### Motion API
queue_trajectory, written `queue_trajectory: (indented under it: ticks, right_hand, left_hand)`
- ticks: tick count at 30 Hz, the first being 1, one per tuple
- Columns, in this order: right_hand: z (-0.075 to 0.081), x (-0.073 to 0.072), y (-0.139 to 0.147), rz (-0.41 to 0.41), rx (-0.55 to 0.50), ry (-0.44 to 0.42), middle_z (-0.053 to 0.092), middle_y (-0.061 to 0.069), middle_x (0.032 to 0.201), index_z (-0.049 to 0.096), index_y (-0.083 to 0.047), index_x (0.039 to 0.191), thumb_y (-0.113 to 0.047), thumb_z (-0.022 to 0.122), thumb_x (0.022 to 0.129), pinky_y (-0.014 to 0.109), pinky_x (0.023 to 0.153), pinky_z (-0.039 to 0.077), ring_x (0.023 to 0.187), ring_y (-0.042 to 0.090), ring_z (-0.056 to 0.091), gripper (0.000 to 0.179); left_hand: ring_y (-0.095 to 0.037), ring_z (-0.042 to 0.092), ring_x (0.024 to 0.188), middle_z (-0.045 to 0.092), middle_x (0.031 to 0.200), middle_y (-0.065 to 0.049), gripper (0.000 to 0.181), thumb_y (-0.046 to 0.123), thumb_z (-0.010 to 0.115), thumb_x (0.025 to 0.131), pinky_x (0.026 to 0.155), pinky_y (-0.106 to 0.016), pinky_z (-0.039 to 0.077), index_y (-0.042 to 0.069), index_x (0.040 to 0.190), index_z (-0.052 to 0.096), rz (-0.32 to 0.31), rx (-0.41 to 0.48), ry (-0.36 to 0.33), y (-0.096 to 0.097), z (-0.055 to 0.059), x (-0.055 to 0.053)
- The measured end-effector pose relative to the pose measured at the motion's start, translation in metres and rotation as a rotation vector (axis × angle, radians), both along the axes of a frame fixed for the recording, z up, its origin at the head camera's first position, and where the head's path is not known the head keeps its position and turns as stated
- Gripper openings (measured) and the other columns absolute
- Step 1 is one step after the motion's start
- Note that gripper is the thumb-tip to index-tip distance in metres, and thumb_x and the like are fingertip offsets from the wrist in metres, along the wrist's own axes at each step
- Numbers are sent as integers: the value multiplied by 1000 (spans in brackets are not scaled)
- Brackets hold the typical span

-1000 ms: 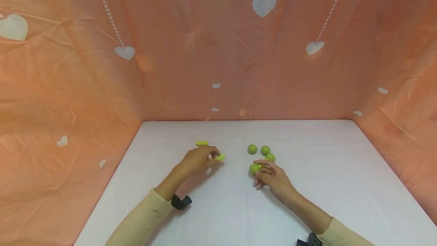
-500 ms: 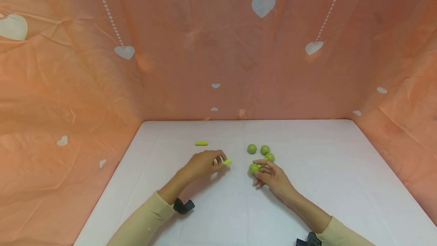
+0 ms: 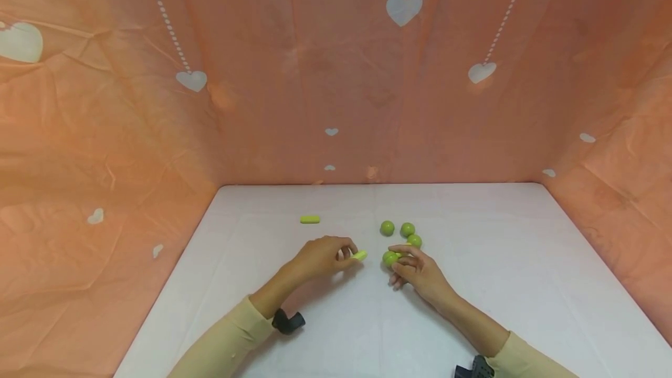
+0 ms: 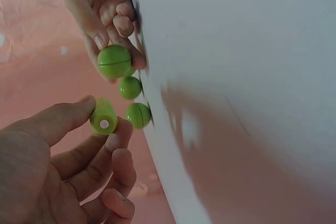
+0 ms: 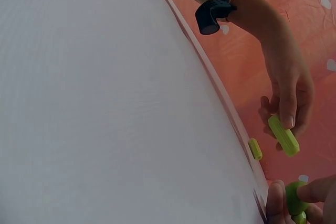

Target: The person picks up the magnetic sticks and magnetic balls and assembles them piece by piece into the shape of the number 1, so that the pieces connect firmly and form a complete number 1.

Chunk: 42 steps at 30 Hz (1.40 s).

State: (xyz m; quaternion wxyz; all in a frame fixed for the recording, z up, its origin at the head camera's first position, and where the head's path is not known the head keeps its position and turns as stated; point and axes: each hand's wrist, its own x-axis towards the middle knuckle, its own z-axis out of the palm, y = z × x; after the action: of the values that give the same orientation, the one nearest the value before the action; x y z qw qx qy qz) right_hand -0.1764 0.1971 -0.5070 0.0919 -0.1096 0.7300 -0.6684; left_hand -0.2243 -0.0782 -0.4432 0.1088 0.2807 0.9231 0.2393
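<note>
So the left hand point(image 3: 326, 254) pinches a lime-green rod point(image 3: 360, 255) near one end, probably to leave its tip free toward the green ball point(image 3: 390, 258) the right hand point(image 3: 426, 279) grips over the white table point(image 3: 357, 331). Looks like a second rod point(image 5: 300, 218) meets that ball, but fingers hide the join.

ok so the table point(image 3: 499, 238) is looking white, and the cloth point(image 3: 336, 74) is glowing brighter orange at the table's sides and duskier pink-orange behind its far edge. Whitish hearts point(image 3: 404, 10) are dotting it, a few dangling from strings of white dots point(image 3: 165, 18) behind the table. Balls point(image 3: 387, 228) at the table are popping apple green, at least two wearing a thin dark line point(image 4: 114, 64). Sticks point(image 3: 310, 219) there are going neon yellow-green, one flashing a pale round spot point(image 4: 104, 124). Sleeves point(image 3: 223, 337) over the table are reading beige, cams point(image 3: 289, 322) black.
</note>
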Motion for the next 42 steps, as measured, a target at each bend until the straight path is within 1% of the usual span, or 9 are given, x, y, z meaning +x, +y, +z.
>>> queue_trajectory:
  ticks: [6,13,18,24,29,42]
  right_hand:
    - [1,-1,2,11,-1,23,73,27,102,49,11,147,-3,64,106,32,73,63,75,18,74,46]
    - [1,-2,3,20,-18,34,72,31,104,49,12,146,-3,65,106,32,72,63,74,17,74,46]
    - [0,-2,3,15,-14,37,72,31,104,49,12,146,-3,65,106,31,72,63,74,17,74,46]
    - [0,-2,2,22,-11,48,71,33,105,49,12,146,-3,64,106,31,73,63,74,16,74,46]
    - [0,-2,2,22,-9,40,72,32,105,48,12,146,-3,64,106,30,73,63,75,17,74,46]
    - [0,-1,2,16,-13,38,71,31,105,49,12,146,-1,64,105,30,72,63,75,16,74,45]
  left_hand:
    - [-7,63,83,73,94,10,21,35,77,101,71,-29,52,20,115,77,-3,4,-5,6,-2,2]
    - [-5,63,82,70,90,12,23,38,78,100,71,-28,51,20,113,78,-3,25,-56,13,-5,5]
    - [-4,62,80,70,89,13,23,38,79,99,70,-28,51,19,113,78,4,28,-70,17,-7,8]
    - [-4,61,78,70,89,12,25,39,79,99,69,-27,50,19,113,78,8,26,-72,22,-8,10]
    - [-3,60,77,70,88,11,26,39,79,98,69,-27,50,18,113,78,2,33,-63,26,-9,11]
    - [-2,59,76,70,87,13,25,40,78,100,69,-26,49,19,113,79,-5,41,-35,36,-14,11]
